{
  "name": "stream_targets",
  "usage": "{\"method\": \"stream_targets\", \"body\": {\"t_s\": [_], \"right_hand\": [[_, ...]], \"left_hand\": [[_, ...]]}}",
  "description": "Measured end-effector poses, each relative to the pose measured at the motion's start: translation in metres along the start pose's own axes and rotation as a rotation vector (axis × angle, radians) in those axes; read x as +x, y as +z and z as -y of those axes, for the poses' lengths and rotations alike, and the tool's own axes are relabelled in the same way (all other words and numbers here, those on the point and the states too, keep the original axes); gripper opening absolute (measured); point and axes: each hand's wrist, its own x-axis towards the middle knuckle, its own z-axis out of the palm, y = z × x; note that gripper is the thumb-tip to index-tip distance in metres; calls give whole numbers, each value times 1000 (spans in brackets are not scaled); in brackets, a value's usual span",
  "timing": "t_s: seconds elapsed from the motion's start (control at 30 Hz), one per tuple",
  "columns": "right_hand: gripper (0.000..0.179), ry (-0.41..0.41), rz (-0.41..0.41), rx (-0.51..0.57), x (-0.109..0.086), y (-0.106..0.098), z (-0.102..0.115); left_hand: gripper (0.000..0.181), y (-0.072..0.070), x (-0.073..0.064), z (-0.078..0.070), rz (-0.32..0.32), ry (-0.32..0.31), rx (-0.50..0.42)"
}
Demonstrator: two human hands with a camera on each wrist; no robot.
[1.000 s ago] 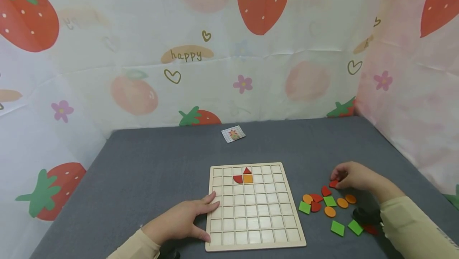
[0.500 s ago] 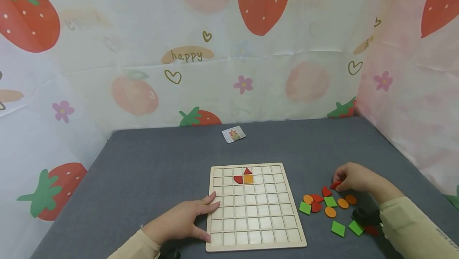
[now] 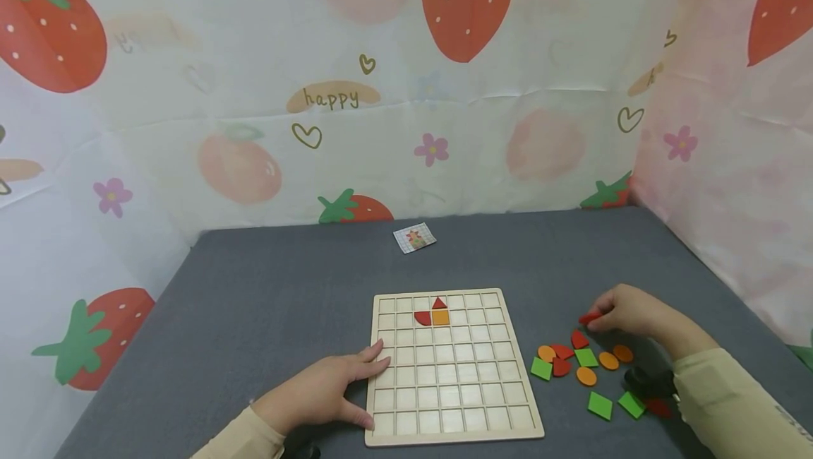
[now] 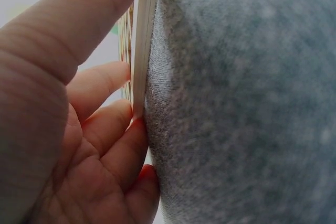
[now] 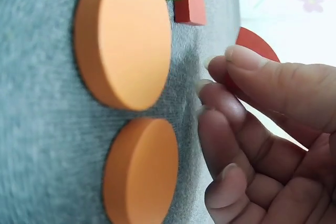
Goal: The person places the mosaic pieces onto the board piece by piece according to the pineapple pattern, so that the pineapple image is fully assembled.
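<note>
My left hand [image 3: 320, 390] rests along the left edge of a pale wooden grid board [image 3: 452, 373], its fingers extended over the rim. The left wrist view shows the thumb and fingertips touching the board's side [image 4: 145, 45]. On the board's upper rows sit an orange square [image 3: 440, 317], a red triangle [image 3: 439, 303] above it and a red quarter-circle piece [image 3: 423, 318] to its left. Right of the board, my right hand [image 3: 631, 312] pinches a red quarter-circle piece [image 5: 257, 44] between thumb and fingers, partly hidden by them, above the scattered tiles.
Loose tiles lie around the right hand: orange discs [image 3: 586, 376], green diamonds [image 3: 600, 406] and red pieces [image 3: 562, 367]. A small picture card [image 3: 415, 238] lies at the back of the grey-covered table [image 3: 286, 289]. A strawberry-print cloth [image 3: 241, 56] hangs behind.
The red piece in my right hand has turned between the fingers and now shows farther left and slightly higher than half a second ago. My left hand and the board stay put.
</note>
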Motion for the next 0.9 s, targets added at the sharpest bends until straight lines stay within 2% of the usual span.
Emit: {"method": "stream_targets", "body": {"t_s": [0.3, 0.6, 0.9], "right_hand": [[8, 29, -12, 77, 0, 4, 3], [21, 43, -22, 85, 5, 6, 6], [7, 5, -63, 75, 13, 10, 20]], "left_hand": [[88, 1, 0, 2, -8, 10, 6], [88, 1, 0, 1, -7, 3, 3], [88, 1, 0, 1, -10, 4, 13]]}}
